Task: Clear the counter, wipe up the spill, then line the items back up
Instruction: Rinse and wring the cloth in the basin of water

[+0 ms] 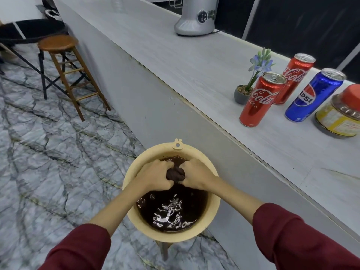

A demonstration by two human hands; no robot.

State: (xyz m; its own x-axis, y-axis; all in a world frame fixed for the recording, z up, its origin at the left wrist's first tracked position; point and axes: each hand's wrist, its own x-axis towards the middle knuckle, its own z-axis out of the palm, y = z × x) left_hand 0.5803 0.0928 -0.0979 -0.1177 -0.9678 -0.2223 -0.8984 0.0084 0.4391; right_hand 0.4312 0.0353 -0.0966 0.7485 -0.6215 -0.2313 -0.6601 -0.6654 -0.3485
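Note:
A dark brown wet cloth (175, 174) is bunched between my two hands over a beige basin (213, 208) of dark rippling water. My left hand (155, 177) grips its left end and my right hand (195, 175) grips its right end. The basin stands on a stool beside the pale grey counter (175, 61). On the counter at the right stand two red Coca-Cola cans (260, 100) (294, 77), a blue Pepsi can (313, 95), a yellow-labelled jar with a red lid (339, 117) and a small potted flower (243, 92).
A silver kitchen appliance (196, 16) stands further along the counter. A wooden bar stool (64, 65) and a black-framed seat (29, 32) stand on the marble-patterned floor (48, 152) to the left.

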